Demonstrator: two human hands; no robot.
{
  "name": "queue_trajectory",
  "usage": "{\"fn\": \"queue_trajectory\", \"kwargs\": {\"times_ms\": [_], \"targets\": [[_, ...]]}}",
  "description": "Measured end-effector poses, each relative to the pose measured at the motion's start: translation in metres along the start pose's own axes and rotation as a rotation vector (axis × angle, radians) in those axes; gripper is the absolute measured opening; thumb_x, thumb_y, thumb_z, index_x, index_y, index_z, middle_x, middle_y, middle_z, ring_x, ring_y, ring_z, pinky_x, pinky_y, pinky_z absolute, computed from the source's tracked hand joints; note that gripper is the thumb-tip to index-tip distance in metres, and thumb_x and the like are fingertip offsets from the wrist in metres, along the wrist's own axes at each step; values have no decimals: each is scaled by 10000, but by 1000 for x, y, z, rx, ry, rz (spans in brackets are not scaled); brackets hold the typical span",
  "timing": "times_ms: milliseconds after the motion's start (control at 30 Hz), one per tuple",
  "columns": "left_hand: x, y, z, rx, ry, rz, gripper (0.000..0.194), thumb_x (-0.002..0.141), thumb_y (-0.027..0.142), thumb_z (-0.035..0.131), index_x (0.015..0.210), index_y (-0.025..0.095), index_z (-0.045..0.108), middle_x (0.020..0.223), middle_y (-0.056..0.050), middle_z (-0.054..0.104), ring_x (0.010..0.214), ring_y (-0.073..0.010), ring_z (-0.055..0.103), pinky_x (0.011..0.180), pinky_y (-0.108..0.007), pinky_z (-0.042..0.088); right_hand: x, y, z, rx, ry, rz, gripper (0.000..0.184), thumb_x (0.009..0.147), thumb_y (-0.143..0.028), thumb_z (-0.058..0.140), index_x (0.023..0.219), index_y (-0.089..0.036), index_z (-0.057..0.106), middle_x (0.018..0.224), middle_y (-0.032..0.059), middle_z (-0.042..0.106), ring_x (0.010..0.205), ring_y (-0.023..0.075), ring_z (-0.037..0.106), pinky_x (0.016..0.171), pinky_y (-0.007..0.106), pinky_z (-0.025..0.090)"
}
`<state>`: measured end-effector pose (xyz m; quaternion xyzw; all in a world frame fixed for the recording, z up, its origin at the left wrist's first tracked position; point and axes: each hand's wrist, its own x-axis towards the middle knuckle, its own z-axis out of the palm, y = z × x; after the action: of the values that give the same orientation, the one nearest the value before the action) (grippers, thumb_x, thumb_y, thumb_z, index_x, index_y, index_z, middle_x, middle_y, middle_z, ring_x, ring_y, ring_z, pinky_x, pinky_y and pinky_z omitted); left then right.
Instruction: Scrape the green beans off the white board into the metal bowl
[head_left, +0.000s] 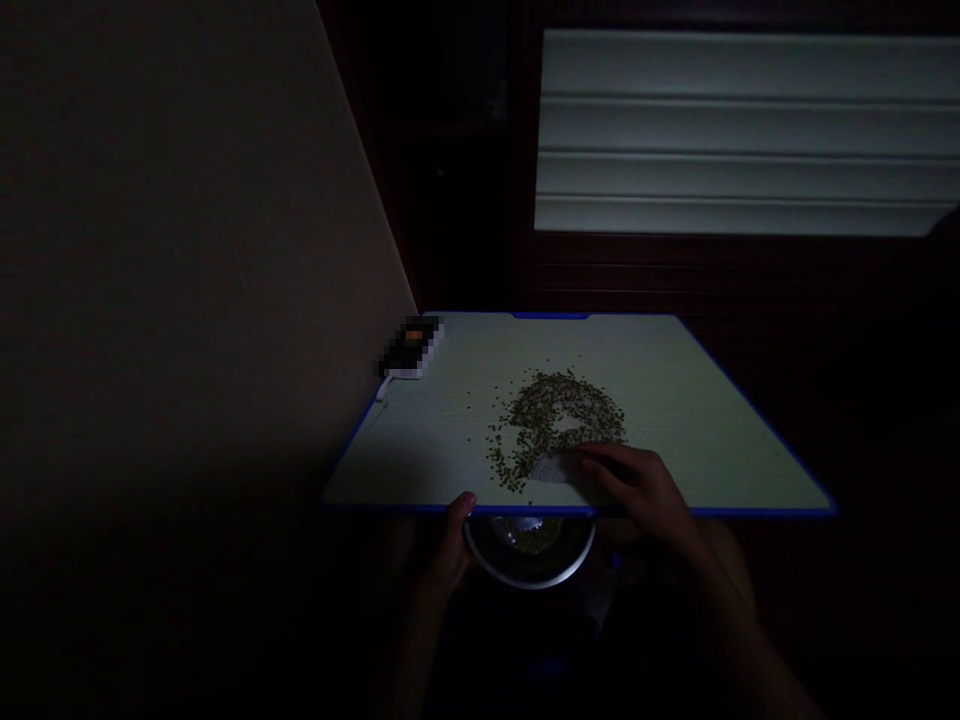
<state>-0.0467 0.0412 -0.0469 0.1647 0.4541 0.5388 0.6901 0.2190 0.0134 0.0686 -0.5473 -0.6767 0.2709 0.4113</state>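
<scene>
Small greenish-brown grains (566, 400) lie scattered in a rough ring on a pale, blue-edged board (720, 440). My right hand (637, 485) is closed on a pale, thin, flat piece (553, 467), like a scraper, that touches the board at the near side of the grains. Below the board's front edge is a shiny metal bowl (551, 578) with more grains inside. At the bowl's left rim my left hand (454, 540) is closed, its thumb up over the board's edge. Its other fingers are mostly hidden in the dark.
A small device with a blurred screen (411, 347) and a white cord sits at the board's far left corner. To the left rises a pale wall-like surface (225, 250). Beyond the board are dark wood and a pale slatted panel (720, 130). The room is very dim.
</scene>
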Motion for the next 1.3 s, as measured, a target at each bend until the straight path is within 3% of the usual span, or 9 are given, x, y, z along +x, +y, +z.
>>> {"fn": "queue_trajectory", "kwargs": {"times_ms": [333,600,700,833,933,1100,1300], "targets": [[0,-1,-1,11,28,-76,513,838,362,646,1276,99,600,1184,-154,730,1236,-313,603,1097,-447,421,-1,-4,0,11,-53,-4,277,935,-391,601,1159,-281,721,1145,38,758,1035,234,719,918,408,566],[2,-2,-5,9,27,-23,490,833,348,657,1278,149,601,1188,-117,735,1306,-293,543,1118,-444,395,-2,-10,-2,27,-111,-14,233,931,-372,612,1110,-289,734,1084,27,774,956,210,734,847,383,590],[2,-2,-4,18,18,-66,463,850,376,633,1229,109,629,1127,-154,750,1266,-328,575,1117,-484,391,-2,-11,-3,35,-123,-11,225,929,-379,617,1096,-288,737,1040,23,782,906,202,740,815,369,598],[-1,0,0,-13,21,0,535,843,321,651,1336,135,554,1182,-114,738,1272,-297,575,1119,-454,398,-2,-8,-3,33,-84,-3,221,926,-379,623,1086,-279,739,1013,25,787,887,206,745,777,358,607],[-3,2,4,-28,9,6,519,852,285,636,1335,112,555,1193,-121,733,1297,-275,553,1122,-415,397,-1,-5,-1,19,-61,-4,237,937,-381,610,1114,-280,732,1077,34,777,948,218,740,815,380,604],[-5,4,5,-2,27,-55,502,876,335,614,1317,98,573,1154,-128,747,1239,-296,601,1107,-443,412,0,-3,2,-3,-59,-25,254,937,-378,611,1154,-307,722,1156,26,755,1035,227,721,920,423,575],[-4,3,5,9,61,-69,471,902,311,575,1319,92,570,1130,-126,755,1220,-293,616,1097,-442,422,0,-4,0,13,-77,-24,261,940,-391,608,1146,-287,730,1125,27,766,1005,223,730,882,381,585]]}}
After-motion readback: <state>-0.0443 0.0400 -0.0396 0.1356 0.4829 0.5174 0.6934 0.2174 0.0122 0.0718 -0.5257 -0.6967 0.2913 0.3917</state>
